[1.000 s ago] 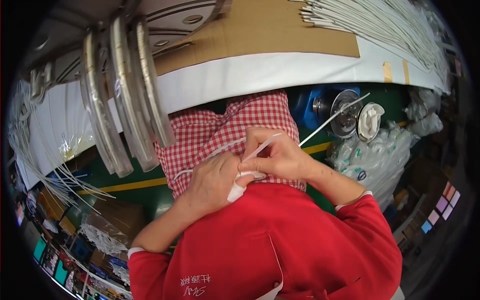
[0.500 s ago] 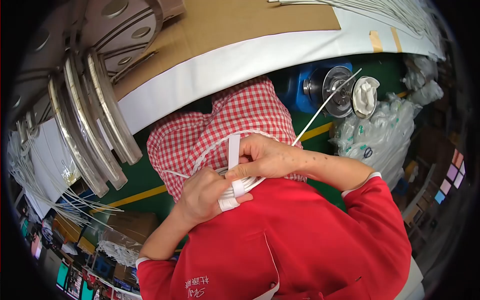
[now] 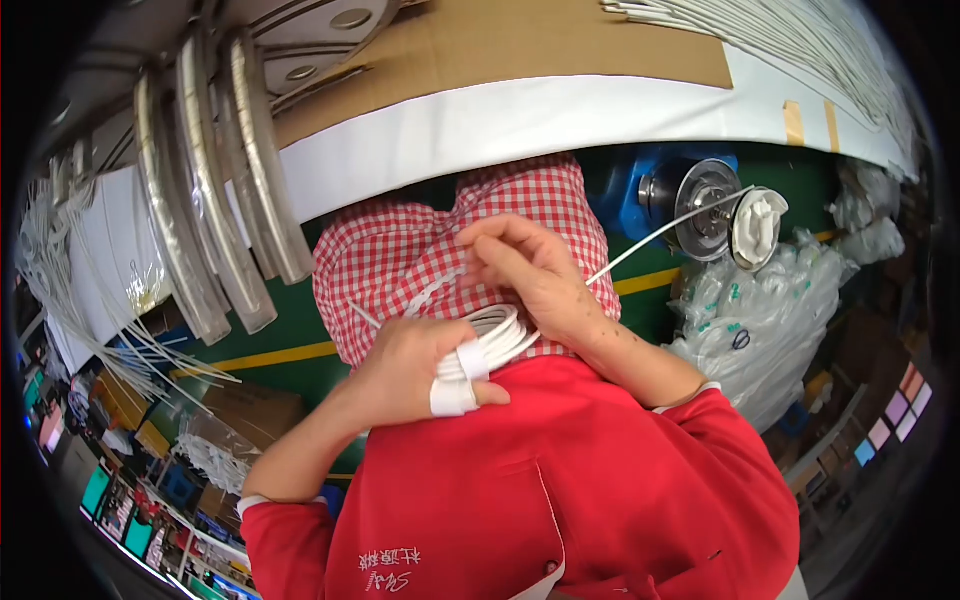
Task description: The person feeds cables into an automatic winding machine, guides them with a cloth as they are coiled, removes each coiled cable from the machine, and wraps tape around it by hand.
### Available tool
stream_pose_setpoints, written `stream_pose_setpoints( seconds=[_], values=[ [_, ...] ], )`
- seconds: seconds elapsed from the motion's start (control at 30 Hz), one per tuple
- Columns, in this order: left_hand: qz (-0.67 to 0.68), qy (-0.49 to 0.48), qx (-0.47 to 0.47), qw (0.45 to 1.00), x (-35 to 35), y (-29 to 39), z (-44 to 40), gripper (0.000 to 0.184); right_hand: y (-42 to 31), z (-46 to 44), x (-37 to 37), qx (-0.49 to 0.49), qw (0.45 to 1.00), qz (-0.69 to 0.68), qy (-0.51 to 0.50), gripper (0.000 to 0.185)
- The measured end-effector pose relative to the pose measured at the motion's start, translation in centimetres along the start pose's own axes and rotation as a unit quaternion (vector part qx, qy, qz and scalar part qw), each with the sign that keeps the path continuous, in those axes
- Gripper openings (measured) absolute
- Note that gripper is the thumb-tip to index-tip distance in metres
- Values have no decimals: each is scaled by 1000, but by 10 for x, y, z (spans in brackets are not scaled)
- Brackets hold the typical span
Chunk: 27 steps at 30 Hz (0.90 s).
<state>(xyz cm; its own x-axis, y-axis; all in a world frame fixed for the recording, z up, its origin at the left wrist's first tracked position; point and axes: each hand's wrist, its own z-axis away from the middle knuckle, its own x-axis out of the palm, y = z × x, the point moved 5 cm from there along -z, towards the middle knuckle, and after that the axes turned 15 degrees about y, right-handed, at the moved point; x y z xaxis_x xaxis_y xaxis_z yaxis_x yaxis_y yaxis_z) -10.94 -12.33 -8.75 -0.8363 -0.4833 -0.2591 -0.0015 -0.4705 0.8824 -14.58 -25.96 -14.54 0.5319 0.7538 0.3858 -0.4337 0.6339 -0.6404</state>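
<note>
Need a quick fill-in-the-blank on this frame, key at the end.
The hand gripping the white coil is the ____ one.
The checked cloth on the lap is white and ____.
The stripe on the green floor is ____.
The cardboard on the table is ____.

left; red; yellow; brown

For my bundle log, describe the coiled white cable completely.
The coiled white cable is a compact bundle of thin, smooth, plastic-looking loops, slanted over the checked cloth. The left hand grips its lower-left end, near a flat white band wrapped around it. The right hand hovers close; whether it touches is unclear.
</note>
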Motion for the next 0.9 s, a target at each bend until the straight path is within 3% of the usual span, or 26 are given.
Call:
stream_pose_setpoints(
  seconds=[0.03,0.1,0.17,0.27,0.3,0.4,0.53,0.57,0.77,0.9],
  values=[
    [54,-8,-49,997,0,-9,-3,41,-11,4,1,-25,998,25,50,14],
    [151,44,-96,983,-6,-16,-13,40,-29,19,-4,-234,955,175,54,11],
    [181,99,-134,969,-5,-20,-19,49,-47,37,-6,-440,838,323,7,21],
    [197,111,-166,960,-2,-29,-27,58,-51,61,11,-598,702,381,-69,30],
    [188,119,-158,962,0,-29,-27,59,-51,65,13,-618,684,379,-88,32],
    [157,134,-114,972,2,-29,-29,62,-54,67,18,-640,665,373,-93,33],
    [83,107,-62,989,-5,-11,-25,68,-63,42,16,-493,811,310,-59,17],
    [109,149,-57,981,-5,-4,-25,71,-59,41,15,-443,850,278,-58,10],
    [156,108,-29,981,-2,-6,-30,61,-56,45,13,-433,856,279,-46,9],
    [92,106,21,990,-1,-1,-25,59,-51,41,5,-270,921,276,-55,8]
  ],
)
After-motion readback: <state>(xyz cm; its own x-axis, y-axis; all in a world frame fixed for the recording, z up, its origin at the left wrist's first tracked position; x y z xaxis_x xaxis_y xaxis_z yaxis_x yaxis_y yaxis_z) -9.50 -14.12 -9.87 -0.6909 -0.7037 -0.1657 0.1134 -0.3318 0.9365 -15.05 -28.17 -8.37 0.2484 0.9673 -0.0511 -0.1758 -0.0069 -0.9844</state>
